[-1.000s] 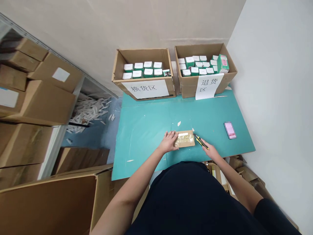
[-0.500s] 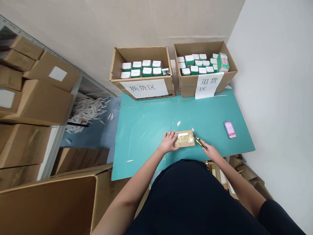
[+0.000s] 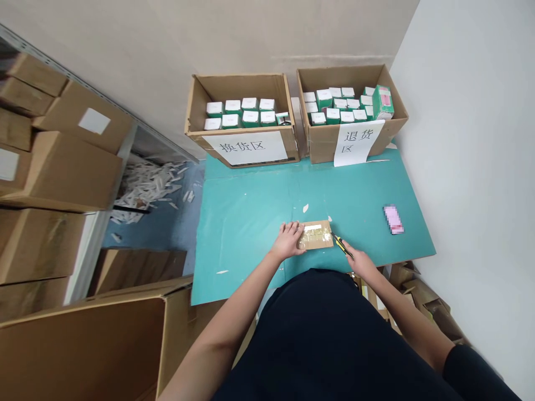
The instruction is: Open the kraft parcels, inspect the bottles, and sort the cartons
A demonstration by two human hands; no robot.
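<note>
A small flat cardboard parcel (image 3: 316, 234), taped over and bearing a white label, lies on the teal table (image 3: 251, 211) near its front edge. My left hand (image 3: 288, 240) rests on the parcel's left end, fingers curled over it, pinning it down. My right hand (image 3: 361, 263) grips a yellow and black utility knife (image 3: 343, 245), whose tip touches the parcel's right edge.
Two open cartons of small green and white boxes stand at the back, left carton (image 3: 242, 147) and right carton (image 3: 355, 139), each with a paper sign. A pink phone (image 3: 393, 218) lies at the right. Stacked cardboard boxes (image 3: 58, 167) fill the left; scrap cardboard (image 3: 418, 289) lies below the table's right.
The knife hand has drawn back slightly toward me along the parcel's right edge. The view has tilted down a little. The left hand stays on the parcel.
</note>
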